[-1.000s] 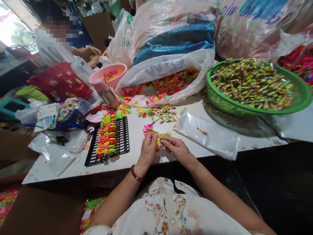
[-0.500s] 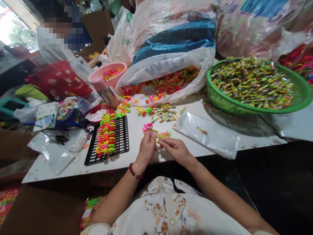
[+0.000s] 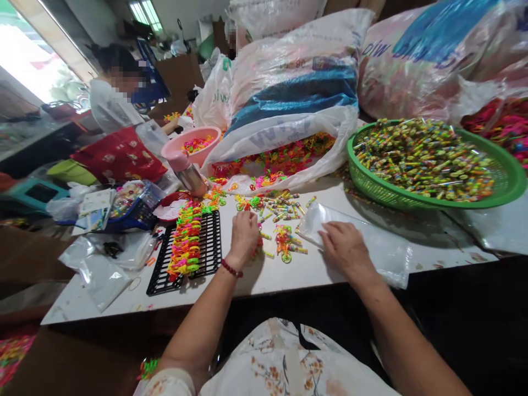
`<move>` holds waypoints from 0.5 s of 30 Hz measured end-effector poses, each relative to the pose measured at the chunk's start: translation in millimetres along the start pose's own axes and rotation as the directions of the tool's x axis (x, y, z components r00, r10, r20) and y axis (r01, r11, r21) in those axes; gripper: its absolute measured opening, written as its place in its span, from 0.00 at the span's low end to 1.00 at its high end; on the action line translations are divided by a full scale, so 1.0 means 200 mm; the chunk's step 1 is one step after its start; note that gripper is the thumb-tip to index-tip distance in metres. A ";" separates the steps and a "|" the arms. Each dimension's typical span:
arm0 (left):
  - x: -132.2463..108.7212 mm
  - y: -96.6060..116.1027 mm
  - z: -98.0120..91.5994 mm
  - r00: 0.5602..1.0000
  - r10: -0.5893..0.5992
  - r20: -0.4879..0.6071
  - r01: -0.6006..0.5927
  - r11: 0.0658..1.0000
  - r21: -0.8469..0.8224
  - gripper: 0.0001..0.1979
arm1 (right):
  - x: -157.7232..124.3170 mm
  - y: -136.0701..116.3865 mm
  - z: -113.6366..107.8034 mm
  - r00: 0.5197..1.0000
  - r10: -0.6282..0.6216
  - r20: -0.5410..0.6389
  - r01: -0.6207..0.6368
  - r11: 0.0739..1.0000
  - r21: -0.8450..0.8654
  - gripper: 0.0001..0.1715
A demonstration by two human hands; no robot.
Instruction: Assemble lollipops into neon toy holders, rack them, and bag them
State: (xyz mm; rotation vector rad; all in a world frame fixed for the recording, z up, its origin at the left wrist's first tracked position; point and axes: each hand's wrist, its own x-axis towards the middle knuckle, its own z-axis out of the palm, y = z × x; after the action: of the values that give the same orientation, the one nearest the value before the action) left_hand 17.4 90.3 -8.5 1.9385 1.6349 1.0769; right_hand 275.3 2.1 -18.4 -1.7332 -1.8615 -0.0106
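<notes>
My left hand (image 3: 244,234) is on the white table with its fingers curled down beside small bright plastic toys (image 3: 251,203). Its fingertips are partly hidden, and I cannot make out what they hold. My right hand (image 3: 345,247) hovers palm down over a stack of clear plastic bags (image 3: 383,250), thumb and forefinger a little apart. Between the hands lies a small group of pink, orange and green plastic toys (image 3: 284,239) with candy-like printed tubes (image 3: 299,249). More printed tubes (image 3: 282,204) are scattered behind them.
A black slotted rack (image 3: 212,236) holds a row of colourful plastic toys at left. The green basket (image 3: 383,195) full of printed tubes stands at right. Behind are an open sack (image 3: 289,129) of plastic pieces, a pink basin (image 3: 173,148) and a steel flask (image 3: 192,179). A co-worker (image 3: 117,93) sits at far left.
My hands, together over a small toy before, have come apart, the right moving over the bags. A toy group lies between them. The printed tube on the bags is no longer visible. The view has tilted up.
</notes>
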 end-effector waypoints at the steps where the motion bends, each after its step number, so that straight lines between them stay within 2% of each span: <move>1: 0.07 -0.04 0.00 0.999 -0.030 -0.034 0.032 0.998 0.052 0.05 | 0.01 0.08 -0.01 0.999 0.050 -0.012 -0.051 0.991 -0.123 0.15; 2: 0.14 -0.08 0.00 0.997 -0.067 -0.048 0.070 0.995 0.070 0.02 | 0.01 0.14 -0.02 0.996 0.093 -0.014 -0.094 0.972 -0.216 0.15; 4: 0.25 -0.15 0.02 0.988 -0.148 -0.043 0.148 0.989 0.005 0.06 | 0.01 0.25 -0.01 0.989 0.147 0.000 -0.140 0.940 -0.312 0.14; 7: 0.34 -0.20 0.04 0.972 -0.233 -0.043 0.223 0.961 -0.164 0.08 | 0.01 0.31 0.02 0.990 0.137 0.016 -0.125 0.939 -0.320 0.15; 10: 0.36 -0.23 0.05 0.947 -0.308 -0.097 0.267 0.916 -0.298 0.08 | 0.00 0.33 0.05 0.998 0.044 0.041 -0.031 0.960 -0.279 0.16; 12: 0.35 -0.25 0.03 0.915 -0.387 -0.117 0.307 0.854 -0.420 0.07 | 0.00 0.32 0.07 0.998 0.007 0.056 0.006 0.972 -0.235 0.15; 15: 0.31 -0.27 -0.01 0.849 -0.518 -0.104 0.346 0.693 -0.633 0.07 | 0.00 0.30 0.08 0.999 0.053 0.012 -0.050 0.985 -0.165 0.14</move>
State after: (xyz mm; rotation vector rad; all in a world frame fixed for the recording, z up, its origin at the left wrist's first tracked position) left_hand -18.4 162.0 -26.0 0.9532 1.5197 1.4683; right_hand 322.4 17.0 -54.9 -1.8978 -1.8727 -0.1338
